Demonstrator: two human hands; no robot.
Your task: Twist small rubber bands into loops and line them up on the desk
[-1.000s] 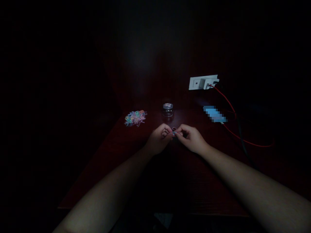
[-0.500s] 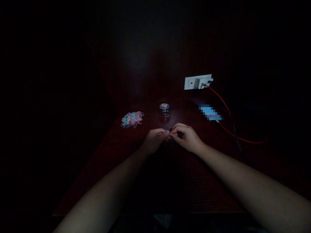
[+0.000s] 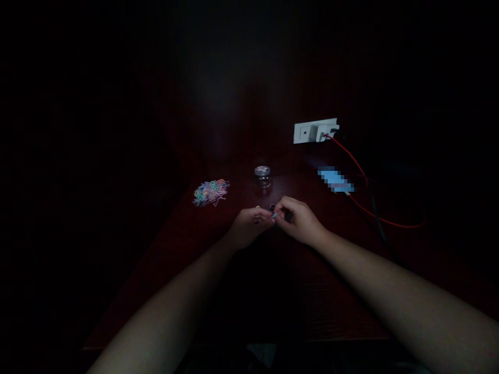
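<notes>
Dim rm, nearly black at the edges, w/ a dark wall (image 3: 234,98) in the bg & a reddish-brown wood-look table (image 3: 167,246) in front of it. Both bare hands meet over the table, approx. mid-view. L hand (image 3: 248,227): thumb & fingers closed in a pinch at the tips. R hand (image 3: 300,221): same, thumb & index together, other fingers curled in. Btwn the two sets of fingertips is a tiny blue-green elastic band (image 3: 275,215), gripped from both sides; most of it's hidden, so can't tell its exact shape. Just beyond the hands, on the tabletop: a yellowish ring (image 3: 258,207) nr L hand & a pale ring (image 3: 272,206) nr R hand, both partly covered. Farther back, a small clear jar (image 3: 262,182) stands upright, lid (image 3: 262,170) on. Off to its L, a loose pile of multicolored elastic bands (image 3: 211,193): pink, purple, teal, some orange. R side: a white socket plate (image 3: 302,133) on the wall w/ a white charger (image 3: 321,133) plugged in, a red cable (image 3: 350,155) coming off it, & below, a pixelated blue phone-like device (image 3: 334,178). Dark cord (image 3: 377,210) runs down nearby.
</notes>
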